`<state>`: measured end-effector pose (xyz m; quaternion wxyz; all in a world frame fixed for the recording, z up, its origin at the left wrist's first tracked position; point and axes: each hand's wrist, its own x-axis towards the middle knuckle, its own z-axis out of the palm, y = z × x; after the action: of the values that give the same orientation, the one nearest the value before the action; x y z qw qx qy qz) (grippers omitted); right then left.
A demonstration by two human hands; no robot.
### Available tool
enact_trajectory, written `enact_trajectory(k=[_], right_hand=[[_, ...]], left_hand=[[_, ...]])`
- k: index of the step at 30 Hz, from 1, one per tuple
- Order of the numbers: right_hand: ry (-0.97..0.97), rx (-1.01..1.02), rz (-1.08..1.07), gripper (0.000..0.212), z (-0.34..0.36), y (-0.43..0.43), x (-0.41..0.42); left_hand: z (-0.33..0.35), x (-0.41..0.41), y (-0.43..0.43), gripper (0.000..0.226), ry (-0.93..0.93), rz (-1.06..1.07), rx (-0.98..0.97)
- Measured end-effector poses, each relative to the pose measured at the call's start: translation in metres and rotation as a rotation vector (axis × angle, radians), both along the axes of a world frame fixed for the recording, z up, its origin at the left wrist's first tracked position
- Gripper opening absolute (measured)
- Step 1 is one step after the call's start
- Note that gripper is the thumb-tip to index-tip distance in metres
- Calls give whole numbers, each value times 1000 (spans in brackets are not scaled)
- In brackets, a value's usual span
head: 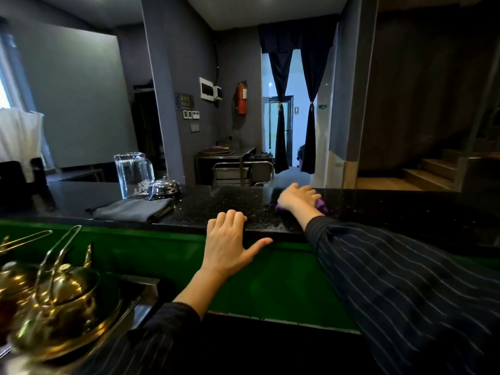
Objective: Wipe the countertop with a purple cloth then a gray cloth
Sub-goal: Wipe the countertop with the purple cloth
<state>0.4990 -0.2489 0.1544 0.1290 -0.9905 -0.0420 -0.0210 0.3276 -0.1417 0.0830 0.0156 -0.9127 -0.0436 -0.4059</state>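
Note:
The black speckled countertop runs across the middle of the view above a green front panel. My right hand lies flat on a purple cloth near the far edge of the counter, pressing it down; only the cloth's corners show beside the hand. My left hand rests on the counter's near edge, fingers on top and thumb spread along the front. A folded gray cloth lies on the counter to the left, apart from both hands.
Two upturned glass mugs and a metal call bell stand behind the gray cloth. Brass teapots sit on a lower surface at the bottom left. Stairs rise at the far right.

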Motion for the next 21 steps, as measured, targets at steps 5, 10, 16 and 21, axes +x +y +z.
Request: enact_trajectory(k=[5,10,16,21], right_hand=[[116,-4,652,77,9,28,-25],[244,-61,567,80,11,15,16],[138,-102,286,105,1,57,40],[116,-157,533,93,5,116,0]], left_hand=[[37,-13,56,73,303,-131,72],[45,-12,101,107,654,70,-188],[34,1,106,140,559,126,-83],[38,3,106,136,556,110,-88]])
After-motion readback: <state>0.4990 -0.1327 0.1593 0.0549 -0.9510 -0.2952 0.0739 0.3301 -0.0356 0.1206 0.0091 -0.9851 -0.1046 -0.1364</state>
